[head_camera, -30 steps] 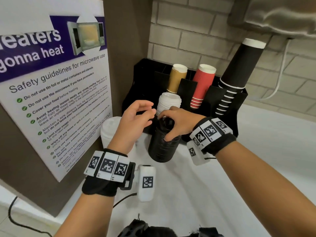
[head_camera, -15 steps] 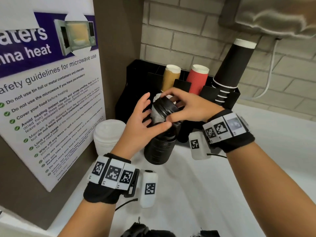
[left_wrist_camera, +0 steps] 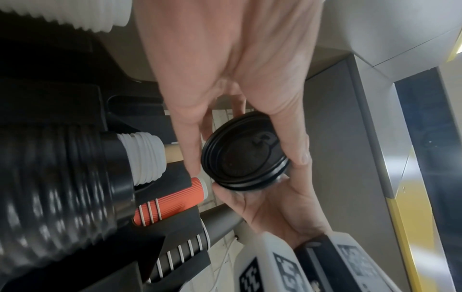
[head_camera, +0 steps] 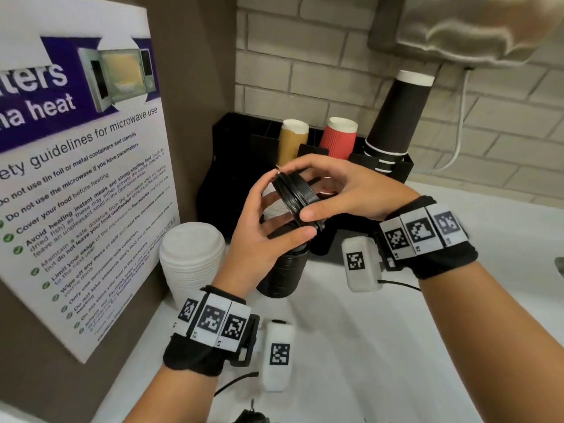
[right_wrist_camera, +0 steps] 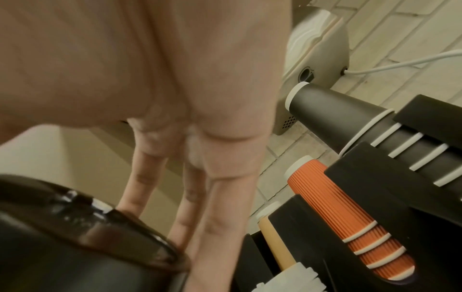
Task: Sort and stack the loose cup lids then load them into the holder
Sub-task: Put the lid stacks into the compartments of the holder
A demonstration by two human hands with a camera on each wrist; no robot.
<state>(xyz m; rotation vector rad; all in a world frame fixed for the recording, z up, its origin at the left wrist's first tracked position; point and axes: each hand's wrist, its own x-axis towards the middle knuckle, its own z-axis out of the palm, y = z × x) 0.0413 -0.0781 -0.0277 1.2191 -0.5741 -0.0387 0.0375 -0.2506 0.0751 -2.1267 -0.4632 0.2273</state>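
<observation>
I see my two hands meeting over the counter point(head_camera: 396, 346), in front of the black holder point(head_camera: 232, 154). My left hand point(head_camera: 259, 230) has its thumb and fingers pinching the rim of the small stack of black lids point(head_camera: 297, 196), which sits tilted on edge between both hands. My right hand point(head_camera: 351, 190) grips the same lids from the other side, thumb on the near rim and fingers curled over the far rim (the left wrist view shows the embossed top of the lids facing the camera). Directly below the held lids, in front of the holder, a taller stack of black lids point(head_camera: 282, 274) stands on the counter. Left of it, beside the microwave safety poster point(head_camera: 82, 193), stands a stack of white lids point(head_camera: 192, 261). Further back, the holder carries a column of white lids point(left_wrist_camera: 147, 158) in a front slot, then a tan cup stack point(head_camera: 293, 141), a red ribbed cup stack point(head_camera: 338, 138) and a tall black cup stack point(head_camera: 396, 117) leaning out at its right end, against the brick wall point(head_camera: 305, 71)
</observation>
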